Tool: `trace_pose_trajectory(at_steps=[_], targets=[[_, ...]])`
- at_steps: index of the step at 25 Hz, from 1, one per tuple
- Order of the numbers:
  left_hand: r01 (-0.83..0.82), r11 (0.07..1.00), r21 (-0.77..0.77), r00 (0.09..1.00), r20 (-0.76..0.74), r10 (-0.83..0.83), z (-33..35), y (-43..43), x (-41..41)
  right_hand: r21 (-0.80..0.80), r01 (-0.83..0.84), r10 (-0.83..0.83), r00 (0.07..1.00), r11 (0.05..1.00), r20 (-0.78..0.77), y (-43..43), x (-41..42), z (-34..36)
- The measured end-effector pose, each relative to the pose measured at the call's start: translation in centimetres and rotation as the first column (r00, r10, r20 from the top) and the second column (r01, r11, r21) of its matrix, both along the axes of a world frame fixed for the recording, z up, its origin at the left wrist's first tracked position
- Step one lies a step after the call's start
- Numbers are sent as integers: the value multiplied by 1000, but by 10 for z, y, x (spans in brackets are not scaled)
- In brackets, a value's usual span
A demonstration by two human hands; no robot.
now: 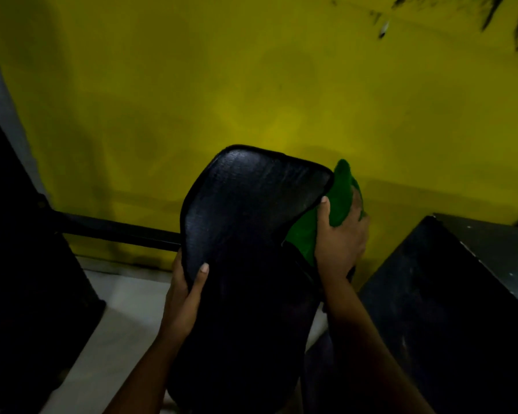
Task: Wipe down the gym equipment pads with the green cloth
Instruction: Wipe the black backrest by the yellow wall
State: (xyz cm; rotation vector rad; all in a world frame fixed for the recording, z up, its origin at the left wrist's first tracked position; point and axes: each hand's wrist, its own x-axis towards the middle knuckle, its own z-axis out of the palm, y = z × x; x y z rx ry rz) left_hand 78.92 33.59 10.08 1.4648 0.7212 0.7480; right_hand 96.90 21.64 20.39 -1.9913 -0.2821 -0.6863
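Two bare forearms enter from the bottom edge, one on each side of a black gym pad. Pad is held up in front of the person, tilted, its textured face toward the camera and catching light near the top.

Left hand: grips the pad's left edge, thumb on the front face, fingers hidden behind it.

Right hand: clutches the green cloth, thumb curled over it. Cloth is bunched against the pad's right edge, near the upper right corner, partly tucked behind the pad.

Background: yellow wall with black markings at upper right. Black bar runs low along the wall. Dark equipment at left, too dim to identify. Scuffed black block at right. Pale floor below
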Motion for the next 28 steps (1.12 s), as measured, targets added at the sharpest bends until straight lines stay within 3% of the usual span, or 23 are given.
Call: trace_pose_trajectory(at_steps=[2, 4, 8, 12, 14, 16, 18, 22, 28], targets=[[6, 1000, -9, 1000, 10, -6, 0, 0, 0, 173, 87, -61, 987, 981, -150, -1, -14, -23], [21, 1000, -14, 1000, 13, -21, 0, 0, -2, 231, 208, -133, 944, 950, -301, -2, -36, -48], [40, 999, 6, 999, 17, -40, -4, 3, -4, 148, 309, -236, 896, 939, -375, 2, -76, -92], [64, 998, 14, 998, 20, -64, -6, 5, -3, 31, 196, -174, 924, 980, -342, -19, -105, -137], [74, 997, 7, 997, 18, -74, -3, 4, -6, -16, 129, -129, 959, 991, -253, -41, -115, -143], [74, 997, 5, 997, 22, -74, 0, 3, -7, -149, 73, -72, 997, 986, 7, -53, -105, -122], [72, 997, 9, 997, 25, -72, 0, 3, -6, -324, -4, 91, 963, 946, 252, -40, -81, -84], [80, 996, -30, 996, 41, -78, -6, 5, -4, -556, 115, 63, 955, 823, 291, 12, -59, -42], [79, 993, -90, 990, 121, -67, -21, 6, -5, -669, 164, 257, 837, 725, 483, 8, -74, -97]])
